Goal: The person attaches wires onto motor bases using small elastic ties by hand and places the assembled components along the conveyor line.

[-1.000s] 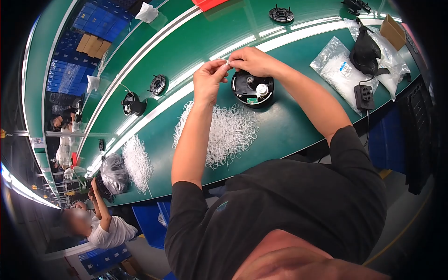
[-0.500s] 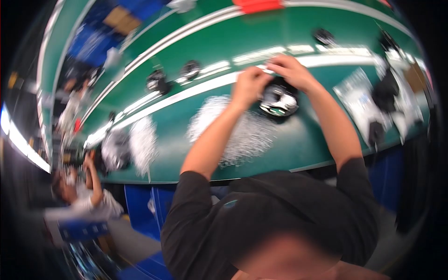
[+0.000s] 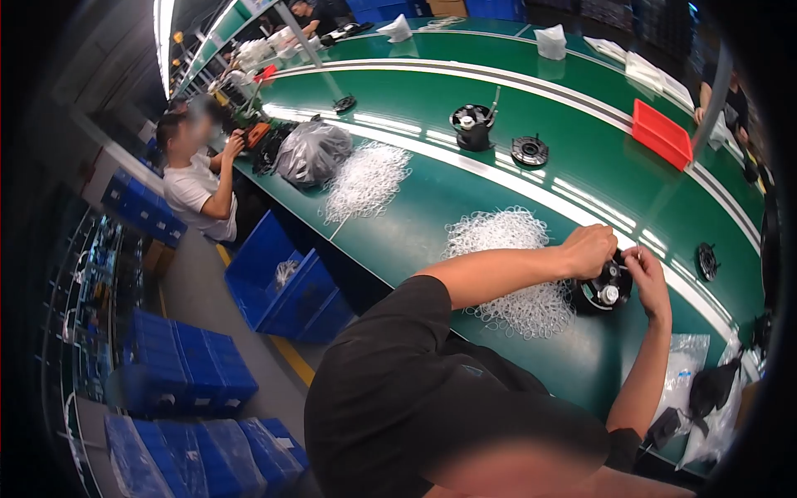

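A round black part with a white knob-like piece in its middle lies on the green bench before me. My left hand is at its far left rim, fingers curled together and pointing down. On the opposite side my right hand has thumb and fingertips pinched close to the rim. Whatever is between the fingers of either hand is too small or hidden to make out. Just left of the part, partly under my left forearm, spreads a heap of thin white rings.
Another heap of white rings and a grey plastic bag lie to the left. Black parts stand along the conveyor with a red tray. Plastic bags lie right; a co-worker sits left.
The view has swung round, showing more of the aisle and the far bench, and is sharper now. Both hands stay close together at the round black part.
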{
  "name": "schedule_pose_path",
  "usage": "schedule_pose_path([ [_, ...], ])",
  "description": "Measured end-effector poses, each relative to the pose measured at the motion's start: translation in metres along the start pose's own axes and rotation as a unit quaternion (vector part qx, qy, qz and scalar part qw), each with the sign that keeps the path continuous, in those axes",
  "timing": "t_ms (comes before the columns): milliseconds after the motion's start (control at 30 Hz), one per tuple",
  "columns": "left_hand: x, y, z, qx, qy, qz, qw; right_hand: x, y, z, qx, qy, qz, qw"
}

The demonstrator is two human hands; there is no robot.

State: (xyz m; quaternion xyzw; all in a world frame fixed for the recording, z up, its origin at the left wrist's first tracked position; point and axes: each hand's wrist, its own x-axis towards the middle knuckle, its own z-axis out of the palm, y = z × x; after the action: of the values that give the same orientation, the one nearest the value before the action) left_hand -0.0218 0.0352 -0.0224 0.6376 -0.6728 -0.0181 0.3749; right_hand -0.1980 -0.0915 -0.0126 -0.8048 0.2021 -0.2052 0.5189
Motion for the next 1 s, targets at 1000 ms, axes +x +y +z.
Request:
schedule_pose_path([
  [1000,-0.006,0.0,-0.023,0.029,-0.008,-0.148,0.989,0.012,0.005,-0.007,-0.023,-0.025,-0.056,0.998],
])
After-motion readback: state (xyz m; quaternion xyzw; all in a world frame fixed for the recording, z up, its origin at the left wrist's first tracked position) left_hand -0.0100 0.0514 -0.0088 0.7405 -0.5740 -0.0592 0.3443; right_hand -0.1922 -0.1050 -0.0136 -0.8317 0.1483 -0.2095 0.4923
